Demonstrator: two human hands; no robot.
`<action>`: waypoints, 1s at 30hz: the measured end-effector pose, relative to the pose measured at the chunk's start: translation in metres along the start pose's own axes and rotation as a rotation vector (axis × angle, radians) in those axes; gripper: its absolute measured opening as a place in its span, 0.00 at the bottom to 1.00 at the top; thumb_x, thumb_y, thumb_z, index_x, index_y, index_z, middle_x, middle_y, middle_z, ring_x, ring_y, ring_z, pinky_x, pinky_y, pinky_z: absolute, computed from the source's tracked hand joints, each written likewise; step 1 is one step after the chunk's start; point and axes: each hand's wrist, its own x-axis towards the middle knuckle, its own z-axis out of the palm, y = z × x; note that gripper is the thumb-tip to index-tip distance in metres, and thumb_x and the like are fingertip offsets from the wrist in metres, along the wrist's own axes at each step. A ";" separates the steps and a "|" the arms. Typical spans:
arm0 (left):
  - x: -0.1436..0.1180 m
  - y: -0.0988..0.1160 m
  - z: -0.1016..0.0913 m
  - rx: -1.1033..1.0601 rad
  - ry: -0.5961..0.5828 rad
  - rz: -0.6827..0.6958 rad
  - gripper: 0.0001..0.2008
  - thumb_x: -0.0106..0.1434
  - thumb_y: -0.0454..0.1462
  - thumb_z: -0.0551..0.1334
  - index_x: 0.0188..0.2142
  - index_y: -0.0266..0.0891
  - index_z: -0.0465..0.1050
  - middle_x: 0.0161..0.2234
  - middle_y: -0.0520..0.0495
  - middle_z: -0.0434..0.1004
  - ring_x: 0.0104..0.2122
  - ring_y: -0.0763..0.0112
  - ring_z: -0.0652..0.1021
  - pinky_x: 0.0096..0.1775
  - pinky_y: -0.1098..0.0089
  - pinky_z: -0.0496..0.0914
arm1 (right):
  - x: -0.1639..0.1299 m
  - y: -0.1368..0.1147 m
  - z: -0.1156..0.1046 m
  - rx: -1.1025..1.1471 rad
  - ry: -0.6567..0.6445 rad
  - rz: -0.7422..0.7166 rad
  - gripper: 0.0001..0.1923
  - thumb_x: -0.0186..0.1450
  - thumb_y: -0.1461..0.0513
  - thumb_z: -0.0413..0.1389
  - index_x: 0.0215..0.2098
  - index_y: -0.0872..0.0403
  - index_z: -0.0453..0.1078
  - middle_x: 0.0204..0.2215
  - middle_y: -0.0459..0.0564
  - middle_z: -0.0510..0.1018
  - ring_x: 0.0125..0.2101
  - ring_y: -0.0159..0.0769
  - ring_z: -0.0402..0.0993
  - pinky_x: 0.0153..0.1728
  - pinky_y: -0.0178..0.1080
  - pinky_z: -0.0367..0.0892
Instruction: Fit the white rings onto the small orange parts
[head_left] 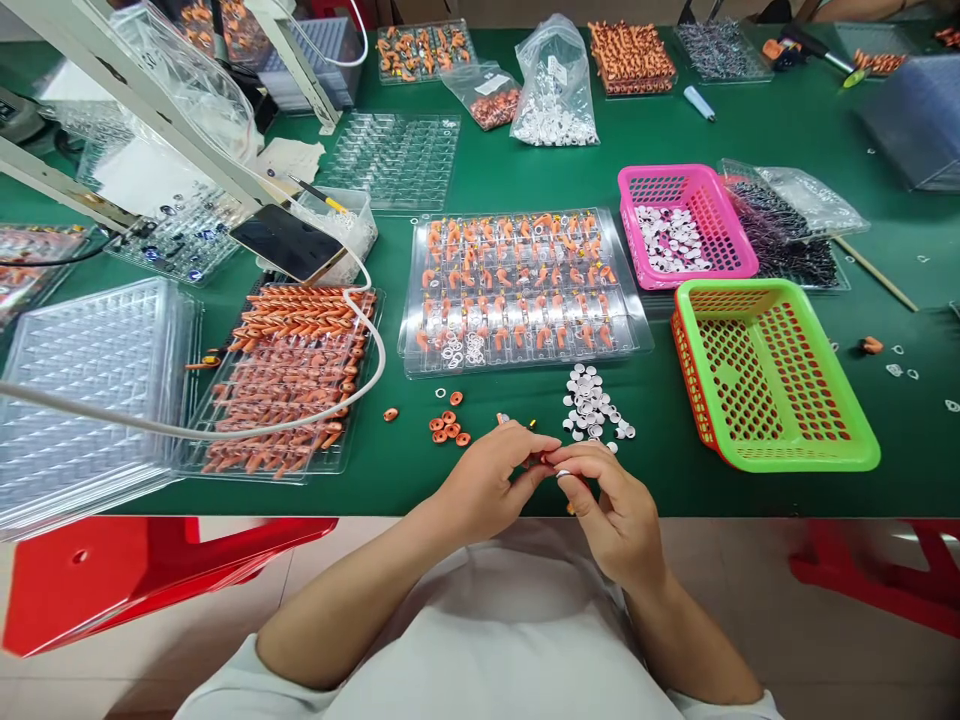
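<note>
Your left hand (491,480) and right hand (611,505) meet at the near edge of the green surface (750,130), both grips pinched shut from opposite sides on 1 small orange part (546,459), steadying so tiny a piece. Just beyond your fingertips lie the white rings (592,405) and a few loose orange rings (448,425), likely kept near for quick picking. The clear tray (517,290) of orange pieces sits farther back, with the green basket (772,375) to its right.

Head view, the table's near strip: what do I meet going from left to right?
Stack of clear trays → tray of orange parts → loose orange rings → pile of white discs → green basket.
</note>
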 end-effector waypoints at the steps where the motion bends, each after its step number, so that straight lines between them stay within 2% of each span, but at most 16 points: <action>1: 0.000 0.000 0.000 -0.003 0.004 0.003 0.10 0.66 0.32 0.59 0.46 0.39 0.72 0.37 0.46 0.81 0.37 0.68 0.78 0.47 0.63 0.70 | 0.000 0.000 -0.002 0.026 -0.015 0.033 0.08 0.69 0.67 0.52 0.43 0.50 0.71 0.42 0.52 0.77 0.45 0.41 0.73 0.47 0.47 0.70; 8: 0.000 0.003 -0.001 -0.129 -0.031 -0.006 0.12 0.66 0.32 0.60 0.49 0.40 0.73 0.37 0.45 0.80 0.38 0.68 0.78 0.44 0.67 0.71 | 0.008 0.002 -0.016 0.037 -0.065 0.165 0.06 0.69 0.61 0.53 0.39 0.51 0.73 0.40 0.52 0.76 0.43 0.40 0.73 0.43 0.42 0.71; 12: 0.001 0.004 0.001 -0.140 -0.053 0.007 0.13 0.67 0.32 0.59 0.50 0.40 0.73 0.38 0.44 0.78 0.40 0.67 0.77 0.43 0.67 0.72 | 0.013 0.004 -0.017 0.054 -0.087 0.206 0.06 0.68 0.60 0.55 0.34 0.52 0.71 0.35 0.50 0.75 0.38 0.39 0.72 0.40 0.41 0.69; 20: 0.002 0.005 0.001 -0.117 -0.080 0.031 0.13 0.68 0.32 0.57 0.50 0.41 0.72 0.36 0.45 0.79 0.36 0.67 0.76 0.40 0.67 0.72 | 0.014 0.004 -0.018 0.042 -0.120 0.337 0.06 0.67 0.59 0.56 0.32 0.52 0.69 0.29 0.47 0.73 0.31 0.35 0.69 0.34 0.37 0.67; 25: 0.001 0.005 0.003 -0.122 -0.059 -0.014 0.11 0.67 0.32 0.59 0.48 0.39 0.73 0.36 0.46 0.80 0.35 0.69 0.77 0.40 0.68 0.72 | 0.018 -0.001 -0.020 -0.045 -0.159 0.358 0.06 0.67 0.60 0.55 0.32 0.52 0.69 0.28 0.46 0.73 0.30 0.34 0.68 0.31 0.36 0.64; 30: 0.000 0.004 0.005 -0.073 -0.048 -0.028 0.10 0.66 0.32 0.60 0.47 0.40 0.74 0.36 0.47 0.82 0.35 0.69 0.78 0.44 0.66 0.72 | 0.020 -0.005 -0.019 -0.127 -0.164 0.308 0.06 0.66 0.62 0.55 0.31 0.52 0.69 0.27 0.45 0.74 0.28 0.33 0.68 0.28 0.34 0.63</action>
